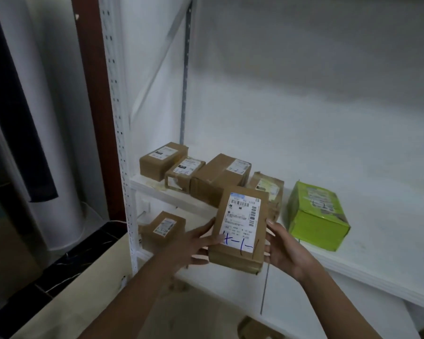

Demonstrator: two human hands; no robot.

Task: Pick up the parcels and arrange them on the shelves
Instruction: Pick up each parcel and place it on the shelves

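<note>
I hold a brown cardboard parcel point(240, 228) with a white barcode label and blue handwriting, in front of the white shelf point(353, 260) edge. My left hand point(194, 243) grips its left side and my right hand point(284, 248) grips its right side. On the shelf behind it lie several brown parcels: one at the far left point(160, 160), a smaller one point(184, 174), a larger one point(218, 178) and one partly hidden point(267, 189) behind the held parcel. A green box point(316, 216) lies to the right.
A lower shelf holds another brown parcel point(163, 228). A perforated white upright point(123, 143) bounds the shelf on the left, with a brown door frame point(93, 94) beside it. More cardboard point(255, 329) shows at the bottom. The shelf stretches on right of the green box.
</note>
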